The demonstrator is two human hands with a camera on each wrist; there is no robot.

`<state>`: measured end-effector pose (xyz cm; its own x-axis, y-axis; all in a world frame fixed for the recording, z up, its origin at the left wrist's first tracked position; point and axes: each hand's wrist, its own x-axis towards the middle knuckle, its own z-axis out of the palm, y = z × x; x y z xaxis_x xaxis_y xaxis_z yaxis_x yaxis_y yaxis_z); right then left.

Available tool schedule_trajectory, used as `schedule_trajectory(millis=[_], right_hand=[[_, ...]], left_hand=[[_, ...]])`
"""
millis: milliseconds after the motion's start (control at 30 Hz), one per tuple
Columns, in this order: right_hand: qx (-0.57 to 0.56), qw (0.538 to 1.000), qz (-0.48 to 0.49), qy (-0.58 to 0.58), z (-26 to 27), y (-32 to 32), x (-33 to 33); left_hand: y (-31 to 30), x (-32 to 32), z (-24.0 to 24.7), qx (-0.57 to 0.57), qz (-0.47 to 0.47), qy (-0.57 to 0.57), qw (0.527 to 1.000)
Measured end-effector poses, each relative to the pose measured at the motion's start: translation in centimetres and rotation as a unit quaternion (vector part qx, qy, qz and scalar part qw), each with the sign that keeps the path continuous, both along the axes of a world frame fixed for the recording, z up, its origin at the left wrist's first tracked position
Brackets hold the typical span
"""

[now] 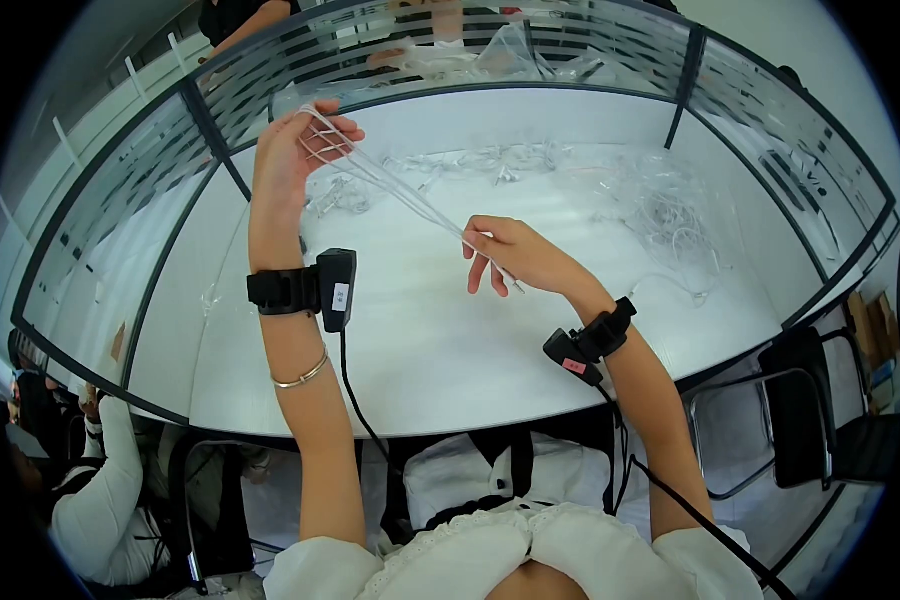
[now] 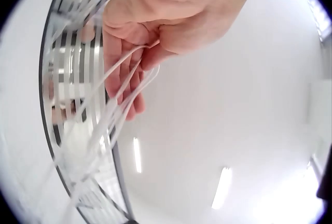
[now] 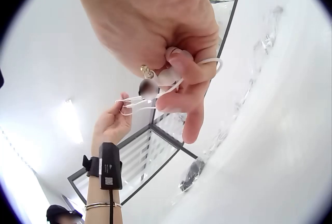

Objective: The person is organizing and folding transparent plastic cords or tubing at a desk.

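Note:
White wired earphones [image 1: 410, 193] stretch in several strands between my two hands, above the table. My raised left hand [image 1: 288, 160], at the upper left, holds the looped end between thumb and fingers; in the left wrist view the strands [image 2: 111, 105] hang from its thumb. Lower and to the right, my right hand [image 1: 525, 252] pinches the other end, its outer fingers spread downward. Close up in the right wrist view, a gold-tipped plug [image 3: 146, 70] and a round dark-faced earbud [image 3: 149, 88] stick out by the thumb, and a cable loop passes round a finger.
Clear plastic bags with coiled white cables [image 1: 670, 215] lie on the table's right side. More bagged cables [image 1: 510, 160] run along the back and left [image 1: 342, 195]. A striped glass partition [image 1: 610, 50] curves round the white table [image 1: 420, 350]. Another person [image 1: 110, 500] sits at the lower left.

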<state>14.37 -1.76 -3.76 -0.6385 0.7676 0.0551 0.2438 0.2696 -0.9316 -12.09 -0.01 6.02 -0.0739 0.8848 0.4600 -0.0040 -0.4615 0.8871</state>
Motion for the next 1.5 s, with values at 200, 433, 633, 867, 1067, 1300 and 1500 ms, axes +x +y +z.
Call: schedule_trajectory(millis=[200,433,633,867,1067,1300,1500], right_hand=[[0.008,1.0,0.017,0.018,-0.1,0.4,0.3],[-0.003,0.998,0.033,0.047,0.1,0.2,0.2],[0.009,0.998,0.021,0.066,0.1,0.2,0.0],[0.011,0.998,0.063,0.013,-1.9,1.2,-0.2],[0.03,0.995,0.091,0.035,-0.6,0.1,-0.3],[0.083,0.966,-0.024,0.244,3.5,-0.3,2.0],[0.331,0.918,-0.085,0.204,6.5,-1.9,-0.1]], left_hand=[[-0.4,-0.7,0.5,0.019,0.04,0.076,0.996],[0.1,-0.5,0.4,0.012,-0.229,-0.189,0.955],[-0.6,0.0,1.1,-0.053,-0.305,-0.318,0.896],[-0.2,2.7,0.6,-0.057,-0.312,-0.266,0.91],[-2.2,6.5,2.2,-0.043,-0.304,-0.2,0.93],[-2.3,8.5,4.9,-0.026,-0.327,-0.123,0.937],[-2.7,9.7,4.6,-0.04,-0.338,-0.135,0.931]])
